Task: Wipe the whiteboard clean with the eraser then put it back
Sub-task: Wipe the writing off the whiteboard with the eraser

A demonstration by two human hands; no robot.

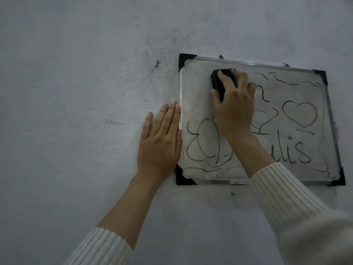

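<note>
We see the right hand curled over a small black eraser, thumb along its left side and fingers wrapped across its top, pressing it flat to the whiteboard at about 11 o'clock on the board's face. The eraser is dark and blocky, and only its upper left corner and left side show past the fingers. The left hand lies open and flat on the grey wall, fingers straight and close together, its thumb side touching the board's left frame at 9 o'clock. Both wrists come out of cream ribbed sleeves.

The board hangs a little askew (its right end sits lower). It has a thin silver frame, black corner caps and a smudged grey surface. A drawn heart sits at 3 o'clock, the letters "ulis" at 5 o'clock, a looping scribble at 7 o'clock, and a wavy line runs round the edge. A screw sticks from the wall at 10 o'clock off the board's upper left corner.
</note>
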